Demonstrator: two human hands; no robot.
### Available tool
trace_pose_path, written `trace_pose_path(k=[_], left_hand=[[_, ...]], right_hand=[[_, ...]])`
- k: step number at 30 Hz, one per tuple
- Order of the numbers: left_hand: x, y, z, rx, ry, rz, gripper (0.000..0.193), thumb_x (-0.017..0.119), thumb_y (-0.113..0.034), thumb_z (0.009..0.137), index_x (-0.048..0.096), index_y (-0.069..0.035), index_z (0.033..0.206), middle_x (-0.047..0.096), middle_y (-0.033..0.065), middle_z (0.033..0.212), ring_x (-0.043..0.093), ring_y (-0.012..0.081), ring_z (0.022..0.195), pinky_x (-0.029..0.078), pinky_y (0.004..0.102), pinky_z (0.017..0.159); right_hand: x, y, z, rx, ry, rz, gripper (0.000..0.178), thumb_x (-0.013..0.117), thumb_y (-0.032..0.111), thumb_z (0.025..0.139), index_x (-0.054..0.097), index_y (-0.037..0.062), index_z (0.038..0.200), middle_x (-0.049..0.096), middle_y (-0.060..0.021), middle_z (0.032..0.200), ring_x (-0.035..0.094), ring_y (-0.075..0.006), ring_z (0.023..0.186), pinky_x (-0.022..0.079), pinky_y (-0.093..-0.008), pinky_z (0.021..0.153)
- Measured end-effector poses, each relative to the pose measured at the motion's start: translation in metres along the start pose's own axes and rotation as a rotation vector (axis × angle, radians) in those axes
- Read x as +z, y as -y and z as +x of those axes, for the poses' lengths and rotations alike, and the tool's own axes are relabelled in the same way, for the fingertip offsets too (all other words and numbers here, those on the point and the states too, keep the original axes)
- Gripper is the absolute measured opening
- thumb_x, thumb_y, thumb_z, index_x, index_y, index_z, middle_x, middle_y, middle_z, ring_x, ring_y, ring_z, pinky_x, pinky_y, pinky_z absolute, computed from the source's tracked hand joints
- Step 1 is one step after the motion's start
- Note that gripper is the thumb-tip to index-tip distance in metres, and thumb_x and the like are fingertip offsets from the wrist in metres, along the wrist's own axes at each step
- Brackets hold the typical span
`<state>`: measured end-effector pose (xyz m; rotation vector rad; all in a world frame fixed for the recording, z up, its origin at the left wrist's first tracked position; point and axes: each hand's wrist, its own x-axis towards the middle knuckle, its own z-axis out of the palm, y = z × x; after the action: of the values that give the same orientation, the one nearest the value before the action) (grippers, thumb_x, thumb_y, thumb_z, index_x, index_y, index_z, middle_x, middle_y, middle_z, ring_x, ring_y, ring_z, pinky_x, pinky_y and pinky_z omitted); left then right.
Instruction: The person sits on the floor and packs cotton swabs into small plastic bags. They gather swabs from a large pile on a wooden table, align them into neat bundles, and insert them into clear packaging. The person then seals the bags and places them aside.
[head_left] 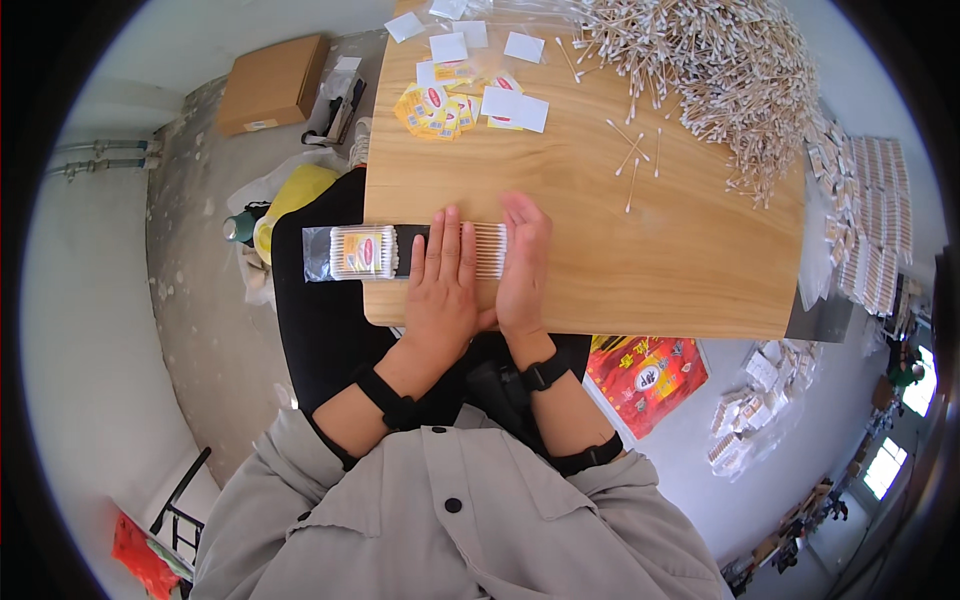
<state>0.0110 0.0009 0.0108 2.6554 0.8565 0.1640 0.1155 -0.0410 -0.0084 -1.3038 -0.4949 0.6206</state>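
My left hand (440, 290) lies flat, fingers stretched out, across a row of cotton swabs (490, 250) near the table's front edge. At the end of that row my right hand (524, 270) stands on its side, fingers extended, its palm against the swab ends. Its thumb reaches toward the left hand. Left of the left hand, a clear bag of cotton swabs (385, 252) with a yellow and red label card (362, 250) sits at the table's left edge. A dark flat piece (406, 246) shows between bag and hand; the left hand covers part of it.
A large heap of loose cotton swabs (720, 80) fills the table's far right, with a few strays nearby. Label cards (437, 110) and white cards (515, 108) lie at the far left. Packed swabs (870, 220) are stacked beyond the wooden table's (600, 290) right edge.
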Motion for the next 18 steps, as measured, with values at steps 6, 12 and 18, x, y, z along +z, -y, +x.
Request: trace_pose_path(k=[6, 12, 18], left_hand=[[-0.006, -0.001, -0.001, -0.03, 0.013, -0.023, 0.114, 0.08, -0.053, 0.064, 0.027, 0.007, 0.146, 0.022, 0.0249, 0.156, 0.02, 0.0363, 0.147, 0.017, 0.0499, 0.118], [-0.002, 0.002, -0.002, -0.016, 0.001, -0.051, 0.114, 0.078, -0.053, 0.067, 0.025, 0.008, 0.147, 0.02, 0.0253, 0.157, 0.018, 0.037, 0.148, 0.017, 0.0533, 0.117], [-0.001, 0.002, -0.004, -0.024, -0.011, -0.074, 0.114, 0.078, -0.053, 0.067, 0.025, 0.008, 0.147, 0.02, 0.0253, 0.157, 0.017, 0.0364, 0.148, 0.016, 0.0514, 0.118]], right_hand=[[-0.026, 0.024, 0.031, -0.031, 0.074, -0.657, 0.019, 0.065, 0.011, 0.087, 0.065, 0.0059, 0.105, 0.057, -0.0097, 0.1, 0.061, -0.0209, 0.092, 0.049, -0.0311, 0.079], [-0.031, 0.038, 0.06, 0.053, 0.359, -0.916, 0.011, 0.072, 0.011, 0.08, 0.069, 0.0067, 0.09, 0.061, -0.0077, 0.084, 0.062, -0.0199, 0.076, 0.05, -0.0322, 0.069], [-0.049, 0.027, 0.053, -0.049, -0.056, -0.839, 0.021, 0.062, 0.015, 0.092, 0.064, 0.0042, 0.11, 0.061, -0.0104, 0.105, 0.062, -0.0178, 0.088, 0.052, -0.0323, 0.078]])
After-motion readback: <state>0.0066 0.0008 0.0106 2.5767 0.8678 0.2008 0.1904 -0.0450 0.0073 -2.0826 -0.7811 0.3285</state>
